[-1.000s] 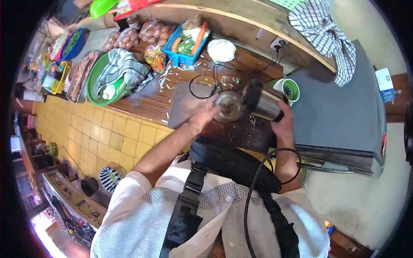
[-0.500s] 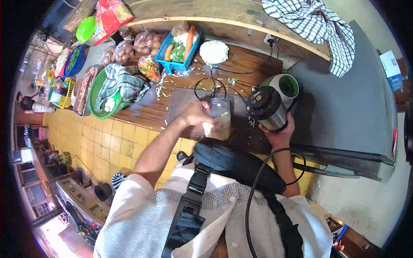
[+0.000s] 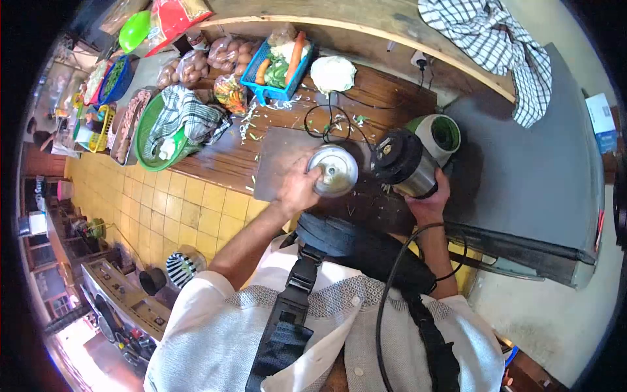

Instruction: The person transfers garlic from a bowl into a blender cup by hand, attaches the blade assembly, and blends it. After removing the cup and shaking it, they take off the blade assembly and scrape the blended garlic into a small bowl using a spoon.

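My left hand [image 3: 299, 189] is closed round a clear blender cup [image 3: 334, 171], its thumb on the rim. The cup is tilted so that a round end with a small hub at its centre faces me. My right hand [image 3: 431, 199] grips a steel cup with a black top [image 3: 406, 163], which leans to the left. Just behind that cup stands a white blender base [image 3: 436, 140] with a dark green hollow on top. Beneath my left hand lies a grey cutting board [image 3: 269, 163], scattered with pale shreds.
At the back are a cabbage [image 3: 333, 74], a blue vegetable basket [image 3: 269, 95] and bags of eggs [image 3: 228, 55]. A green basket with a checked cloth [image 3: 149, 140] stands left. Black cable loops [image 3: 320, 125] lie on the table; a grey surface [image 3: 509, 163] extends right.
My left hand has turned the clear cup from nearly upright, so its round end now faces me. The right hand keeps its grip on the steel cup. The view has shifted slightly.
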### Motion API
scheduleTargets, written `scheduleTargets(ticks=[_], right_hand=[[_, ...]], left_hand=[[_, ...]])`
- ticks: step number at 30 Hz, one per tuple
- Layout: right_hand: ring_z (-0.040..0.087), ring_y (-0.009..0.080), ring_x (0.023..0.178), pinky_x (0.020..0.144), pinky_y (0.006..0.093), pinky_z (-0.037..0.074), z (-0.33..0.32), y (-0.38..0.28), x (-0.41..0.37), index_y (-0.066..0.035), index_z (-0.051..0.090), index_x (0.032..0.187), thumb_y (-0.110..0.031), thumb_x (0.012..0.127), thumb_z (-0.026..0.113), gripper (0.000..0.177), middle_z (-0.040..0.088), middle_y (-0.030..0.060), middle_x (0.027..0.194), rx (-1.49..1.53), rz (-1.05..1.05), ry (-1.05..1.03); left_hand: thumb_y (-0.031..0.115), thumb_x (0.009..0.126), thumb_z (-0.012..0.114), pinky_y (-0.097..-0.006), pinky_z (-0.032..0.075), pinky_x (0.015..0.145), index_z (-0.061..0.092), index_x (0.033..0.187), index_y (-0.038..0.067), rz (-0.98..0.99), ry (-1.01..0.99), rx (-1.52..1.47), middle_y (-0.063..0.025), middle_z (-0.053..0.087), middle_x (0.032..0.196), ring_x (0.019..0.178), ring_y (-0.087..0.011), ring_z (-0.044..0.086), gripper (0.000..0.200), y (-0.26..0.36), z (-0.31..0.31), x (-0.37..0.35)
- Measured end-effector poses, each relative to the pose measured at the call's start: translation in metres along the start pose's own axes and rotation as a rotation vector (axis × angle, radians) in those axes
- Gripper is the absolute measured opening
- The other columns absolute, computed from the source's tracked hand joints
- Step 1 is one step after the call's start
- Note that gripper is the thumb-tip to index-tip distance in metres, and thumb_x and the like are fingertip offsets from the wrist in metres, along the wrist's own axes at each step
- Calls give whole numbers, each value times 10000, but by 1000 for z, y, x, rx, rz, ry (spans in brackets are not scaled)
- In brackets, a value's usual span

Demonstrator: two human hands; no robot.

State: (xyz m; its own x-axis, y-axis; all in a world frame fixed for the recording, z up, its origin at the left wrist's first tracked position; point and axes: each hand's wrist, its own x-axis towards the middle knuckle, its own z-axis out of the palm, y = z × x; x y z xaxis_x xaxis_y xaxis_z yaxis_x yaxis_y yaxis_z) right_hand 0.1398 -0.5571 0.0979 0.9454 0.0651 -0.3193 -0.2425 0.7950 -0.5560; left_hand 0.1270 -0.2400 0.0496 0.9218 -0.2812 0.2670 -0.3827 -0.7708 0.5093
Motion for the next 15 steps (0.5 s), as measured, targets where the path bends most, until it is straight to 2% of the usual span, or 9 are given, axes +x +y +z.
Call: scheduleTargets(ticks=[4, 5, 6, 7, 8, 9, 10, 13, 15], right_hand=[[577, 306, 1140, 988, 513, 462, 7, 0, 8, -89, 501, 1312, -333, 837, 649, 553, 599, 127, 1203, -57, -2, 111], [574, 290, 1130, 992, 499, 455, 25, -3, 8, -88, 502, 1308, -322, 813, 667, 571, 593, 125, 1191, -250, -47, -36], [571, 273, 1120, 996, 485, 449, 47, -7, 10, -86, 503, 1304, -311, 789, 684, 590, 588, 122, 1178, -443, -97, -190], [566, 251, 1102, 974, 457, 454, 75, -10, 9, -73, 520, 1261, -296, 726, 740, 620, 573, 107, 1164, -706, -230, -186], [566, 251, 1102, 974, 457, 454, 95, -12, 11, -73, 520, 1261, -296, 726, 740, 620, 573, 107, 1164, -712, -227, -195], [573, 260, 1090, 960, 443, 457, 112, -13, 14, -75, 529, 1248, -303, 693, 768, 646, 574, 111, 1159, -990, -222, -291], [580, 269, 1078, 945, 429, 460, 124, -9, 17, -78, 538, 1236, -310, 660, 795, 673, 575, 116, 1155, -1266, -214, -391], [596, 366, 968, 865, 435, 489, 160, 20, 28, -100, 538, 1212, -350, 576, 834, 745, 576, 187, 1058, -1798, -571, -643], [589, 391, 975, 846, 474, 497, 174, 39, 28, -108, 532, 1223, -372, 597, 809, 734, 560, 198, 1046, -2002, -498, -712]], left_hand=[[154, 739, 714, -478, 494, 895, 599, 956, 61, -256, -175, -52, -224, 551, 1175, 1032, -431, 594, 263, 18, -19, 9], [190, 736, 737, -497, 501, 856, 569, 962, 81, -300, -289, -79, -221, 552, 1134, 983, -443, 606, 303, 16, -23, 11], [190, 736, 737, -497, 501, 856, 569, 962, 81, -308, -276, -78, -221, 552, 1134, 983, -443, 606, 303, 10, -18, 11], [217, 728, 755, -483, 494, 891, 555, 980, 82, -309, -284, -103, -230, 542, 1169, 1028, -435, 595, 349, 1, -8, 10], [243, 721, 773, -469, 487, 927, 540, 998, 82, -311, -295, -129, -240, 532, 1204, 1072, -426, 583, 396, -5, -1, 9], [261, 728, 786, -433, 444, 1023, 497, 1172, 79, -214, -207, -96, -259, 492, 1299, 1191, -403, 532, 560, -7, 0, 7], [261, 728, 786, -433, 444, 1023, 497, 1172, 79, -227, -201, -100, -259, 492, 1299, 1191, -403, 532, 560, -9, 3, 2], [164, 679, 830, -425, 392, 1083, 287, 1443, 54, -210, 46, -656, -228, 480, 1364, 1268, -356, 490, 943, -9, 5, -4], [173, 667, 850, -423, 401, 1079, 283, 1449, 46, -219, 13, -624, -213, 472, 1380, 1254, -340, 507, 975, -12, 5, 1]])
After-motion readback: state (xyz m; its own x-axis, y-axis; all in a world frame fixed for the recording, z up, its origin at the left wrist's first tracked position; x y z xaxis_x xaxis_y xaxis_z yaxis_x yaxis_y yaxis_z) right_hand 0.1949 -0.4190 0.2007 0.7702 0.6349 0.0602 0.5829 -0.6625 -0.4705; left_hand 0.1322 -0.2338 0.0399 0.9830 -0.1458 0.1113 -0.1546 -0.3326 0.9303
